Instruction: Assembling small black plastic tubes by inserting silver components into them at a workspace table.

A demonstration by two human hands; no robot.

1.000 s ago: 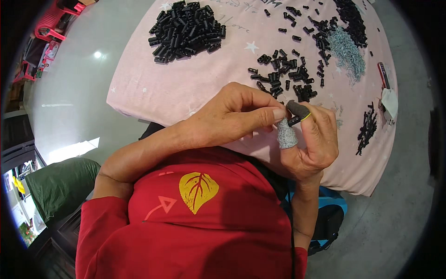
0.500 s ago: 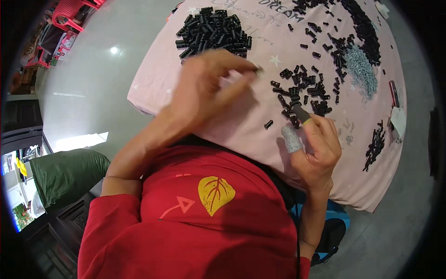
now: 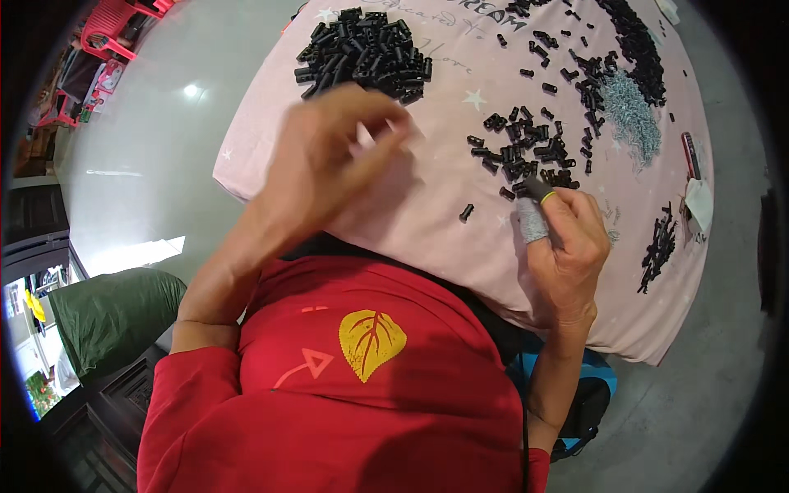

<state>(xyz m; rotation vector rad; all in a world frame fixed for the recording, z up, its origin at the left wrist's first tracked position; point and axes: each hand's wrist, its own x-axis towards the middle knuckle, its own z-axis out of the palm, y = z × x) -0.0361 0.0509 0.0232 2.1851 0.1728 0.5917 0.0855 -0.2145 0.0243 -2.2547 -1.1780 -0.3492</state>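
Left hand [image 3: 316, 152], blurred, beside the heap of black parts [image 3: 362, 53], far left; grip indeterminable. Right hand [image 3: 571, 242] at the nearer cluster [image 3: 552, 151], sheathed fingers [image 3: 532, 220] narrow, hold unclear. Heap and cluster lie apart, presumably against mixing.

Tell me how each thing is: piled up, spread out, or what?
Big black pile: heaped.
Middle black pieces: loosely clustered.
Lone black piece: lying apart.
Blue-gray bits: heaped.
Pink cloth: spread out.
Gray thumb cover: worn.
Dark finger cover: worn.
Left hand: bent, blurred; grip unclear.
Right hand: curled by the middle black pieces; grip unclear.
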